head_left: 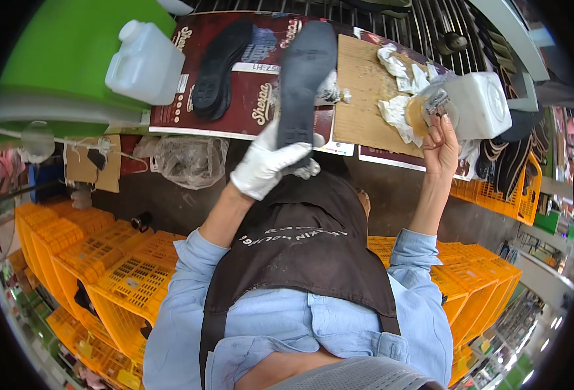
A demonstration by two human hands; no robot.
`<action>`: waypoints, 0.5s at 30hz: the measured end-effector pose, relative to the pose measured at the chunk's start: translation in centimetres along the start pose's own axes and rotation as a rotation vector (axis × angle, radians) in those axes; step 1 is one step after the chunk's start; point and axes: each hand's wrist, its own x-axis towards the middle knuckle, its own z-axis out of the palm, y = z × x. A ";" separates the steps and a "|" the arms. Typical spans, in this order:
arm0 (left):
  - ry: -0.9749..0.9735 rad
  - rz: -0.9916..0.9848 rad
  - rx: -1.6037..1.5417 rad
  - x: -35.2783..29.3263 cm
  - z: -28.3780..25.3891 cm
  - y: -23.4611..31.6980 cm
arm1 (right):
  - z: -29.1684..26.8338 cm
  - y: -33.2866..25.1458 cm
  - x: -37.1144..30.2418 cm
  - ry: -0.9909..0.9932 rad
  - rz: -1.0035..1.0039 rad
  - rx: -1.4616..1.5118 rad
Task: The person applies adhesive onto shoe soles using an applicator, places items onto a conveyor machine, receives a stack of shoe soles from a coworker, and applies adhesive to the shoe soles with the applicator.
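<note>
A long black shoe sole (307, 62) points away from me over the work surface. My left hand (261, 168), in a white glove, is closed round its near, narrower end. More black soles (214, 84) lie together just to the left on dark red printed cardboard (251, 81). My right hand (440, 148) is bare and raised at the right, its fingers pinched together by a clear container with amber contents (418, 116). Something small and dark shows at those fingertips, too small to name. Crumpled white tissues (396, 68) lie around the container.
A white plastic jug (147, 68) stands at the left rear, and another (485, 107) lies tilted at the right. Brown cardboard (363, 91) covers the surface between. Dark metal bars (339, 14) run behind. Orange crates (114, 273) are stacked at both sides.
</note>
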 end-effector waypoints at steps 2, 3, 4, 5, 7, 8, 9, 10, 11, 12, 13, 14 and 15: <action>-0.016 -0.036 -0.013 0.3 0.4 -1.2 | 0.3 0.5 0.5 -0.200 0.198 0.261; -0.016 -0.053 -0.012 0.4 0.4 -1.7 | 0.8 1.0 0.9 -0.206 0.207 0.255; -0.038 -0.064 -0.015 0.5 0.4 -2.1 | 2.1 1.6 1.0 -0.283 0.292 0.292; -0.037 -0.072 -0.026 0.7 0.3 -2.6 | 3.4 2.2 0.9 -0.352 0.371 0.329; -0.043 -0.088 -0.061 0.7 0.0 -3.3 | 6.9 3.5 0.5 -0.251 0.307 0.083; -0.042 -0.083 -0.063 0.5 0.1 -3.4 | 8.4 3.9 0.2 -0.276 0.207 -0.069; -0.048 -0.093 -0.102 0.2 0.3 -3.4 | 9.4 4.3 0.1 -0.299 0.105 -0.220; -0.051 -0.107 -0.141 0.1 0.5 -3.3 | 10.1 5.0 0.6 -0.301 0.109 -0.220; -0.045 -0.107 -0.143 0.0 0.6 -3.3 | 10.7 5.7 1.3 -0.389 -0.182 -0.479; -0.068 -0.102 -0.152 -0.1 0.6 -3.3 | 11.1 6.3 1.6 -0.469 -0.480 -0.734; -0.090 -0.096 -0.165 -0.1 0.5 -3.3 | 12.0 6.4 1.0 -0.473 -0.474 -0.735; -0.108 -0.091 -0.155 -0.1 0.1 -3.7 | 13.3 6.0 0.2 -0.534 -0.689 -0.959; -0.104 -0.093 -0.158 -0.1 -0.1 -3.7 | 13.9 5.8 -0.3 -0.588 -0.908 -1.181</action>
